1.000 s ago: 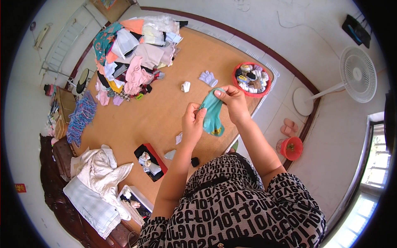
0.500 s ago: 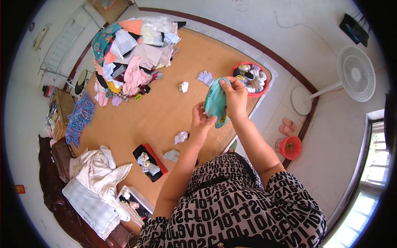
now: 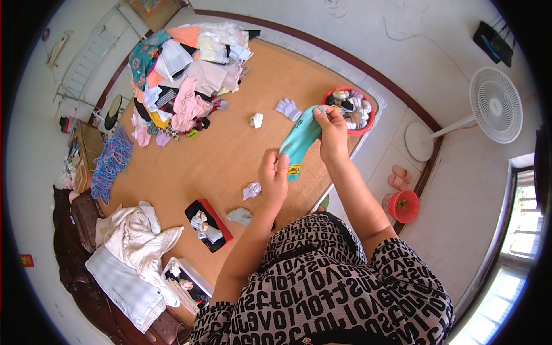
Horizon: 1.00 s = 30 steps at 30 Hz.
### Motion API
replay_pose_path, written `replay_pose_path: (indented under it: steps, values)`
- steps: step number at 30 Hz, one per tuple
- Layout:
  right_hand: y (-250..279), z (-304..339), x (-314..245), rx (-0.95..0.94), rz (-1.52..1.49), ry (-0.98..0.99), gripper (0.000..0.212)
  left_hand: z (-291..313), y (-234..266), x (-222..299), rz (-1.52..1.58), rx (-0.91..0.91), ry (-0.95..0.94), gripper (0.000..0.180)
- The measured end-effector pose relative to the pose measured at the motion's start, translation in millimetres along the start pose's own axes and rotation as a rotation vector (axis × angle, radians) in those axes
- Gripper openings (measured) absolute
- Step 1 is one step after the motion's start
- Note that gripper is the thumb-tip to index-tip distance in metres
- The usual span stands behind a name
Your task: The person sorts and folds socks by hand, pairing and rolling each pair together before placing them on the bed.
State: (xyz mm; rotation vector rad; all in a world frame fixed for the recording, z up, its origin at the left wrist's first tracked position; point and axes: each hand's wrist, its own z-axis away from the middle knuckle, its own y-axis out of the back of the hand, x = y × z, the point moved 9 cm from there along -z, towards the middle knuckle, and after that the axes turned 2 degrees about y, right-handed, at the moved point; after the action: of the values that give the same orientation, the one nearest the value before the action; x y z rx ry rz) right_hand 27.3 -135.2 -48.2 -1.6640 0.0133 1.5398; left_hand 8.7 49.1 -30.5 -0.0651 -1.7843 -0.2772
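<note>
A teal sock (image 3: pixel 301 138) with dark and yellow markings is stretched out between my two hands above the bed mat. My left hand (image 3: pixel 274 174) pinches its lower left edge near the yellow patch. My right hand (image 3: pixel 333 133) grips its upper end between thumb and fingers. Just beyond the sock lies a pale lavender glove (image 3: pixel 287 108). A red basket (image 3: pixel 371 125) of rolled socks stands behind my right hand. Below my left hand, a crumpled white sock (image 3: pixel 251 191) and a pale grey sock (image 3: pixel 239 217) rest on the mat.
A large clothes pile (image 3: pixel 190 86) covers the far left. Blue hangers (image 3: pixel 112 167) lie at the left. A red-and-black box (image 3: pixel 223 219) holds small rolled items. Pillows (image 3: pixel 129 293) sit near left. To the right stand a white fan (image 3: pixel 495 103) and a red bucket (image 3: pixel 402 214).
The sock has gone from bunched and folded to pulled out longer and flatter. My left hand has dropped slightly and turned, and my right hand has shifted a little right.
</note>
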Motion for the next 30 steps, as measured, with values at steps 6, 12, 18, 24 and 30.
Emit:
replay_pose_path:
  steps: [6, 12, 18, 24, 30]
  values:
    - [5, -5, -2, -0.036, -0.01, 0.017, 0.002, 5, 15, -6, -0.111, 0.172, 0.064, 0.021]
    - [53, -54, -35, 0.043, -0.048, 0.138, 0.005, 13, 19, 6, -0.187, -0.019, 0.096, 0.017]
    - [12, -39, -31, -0.146, 0.092, 0.046, 0.003, 19, 14, -21, 0.051, -0.141, 0.316, 0.02]
    - [36, -56, -38, -0.058, -0.037, -0.017, 0.005, 27, 22, -9, -0.029, -0.281, 0.412, 0.023]
    - [33, -50, -14, -0.063, -0.087, -0.074, 0.003, 30, 15, 0, -0.014, -0.263, 0.394, 0.023]
